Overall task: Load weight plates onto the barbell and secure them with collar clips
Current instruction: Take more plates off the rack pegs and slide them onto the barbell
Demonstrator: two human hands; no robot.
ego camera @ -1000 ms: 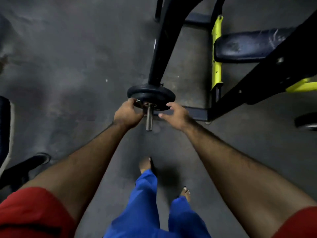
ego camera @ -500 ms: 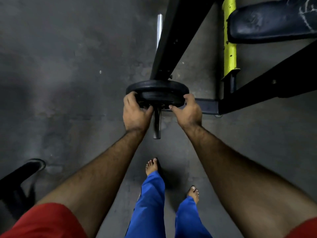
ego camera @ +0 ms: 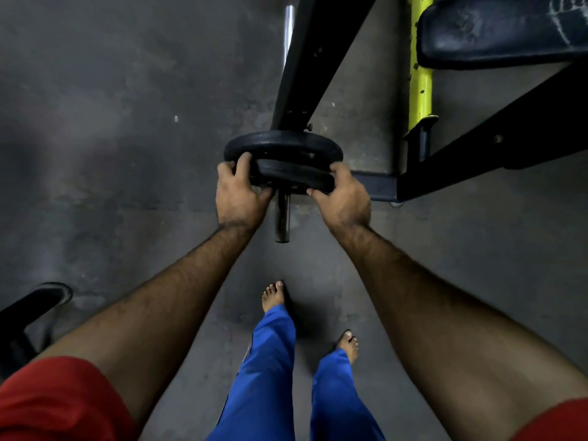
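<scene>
Two black weight plates sit on the barbell sleeve (ego camera: 282, 218), whose bare steel end points toward me. The larger plate (ego camera: 283, 144) is farther along the sleeve; a smaller plate (ego camera: 296, 175) lies against its near face. My left hand (ego camera: 239, 195) grips the smaller plate's left edge, its fingers between the two plates. My right hand (ego camera: 343, 198) grips the plate's right edge. The far part of the bar (ego camera: 288, 30) shows as a bright steel strip behind a black rack upright (ego camera: 315, 58). No collar clip is in view.
A black and yellow bench frame (ego camera: 420, 78) with a dark padded seat (ego camera: 496, 30) stands to the right, its base rail (ego camera: 375, 186) just beside my right hand. Another black frame foot (ego camera: 35, 303) is at lower left. My bare feet stand on grey concrete floor (ego camera: 111, 138).
The view has dropped closer to the plates. Both hands have closed from loose contact to a firm grip on the smaller plate, which now lies against the larger one.
</scene>
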